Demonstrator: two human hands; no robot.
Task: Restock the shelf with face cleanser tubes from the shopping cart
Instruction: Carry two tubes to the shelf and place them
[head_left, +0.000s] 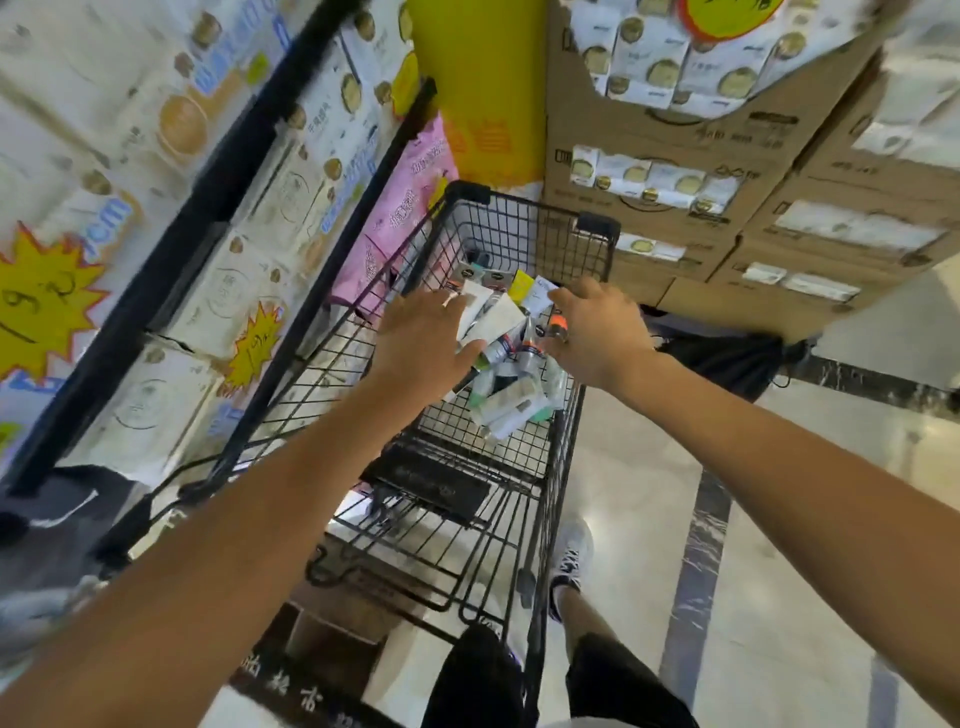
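Observation:
A black wire shopping cart (522, 203) stands in front of me with a pile of face cleanser tubes (511, 408) in its basket, white, green and dark ones mixed. My left hand (423, 335) reaches into the basket and grips a couple of white tubes (493, 317) between thumb and fingers. My right hand (597, 332) is beside it over the pile, its fingers curled round an orange-capped tube (559, 326); the palm hides most of that tube.
A black-framed shelf (171, 244) of white boxed goods with yellow price stars runs along the left, pink packs (410, 208) at its far end. Stacked cardboard cartons (675, 171) and a yellow pillar (483, 78) stand beyond the cart. My shoe (571, 561) is on the pale floor.

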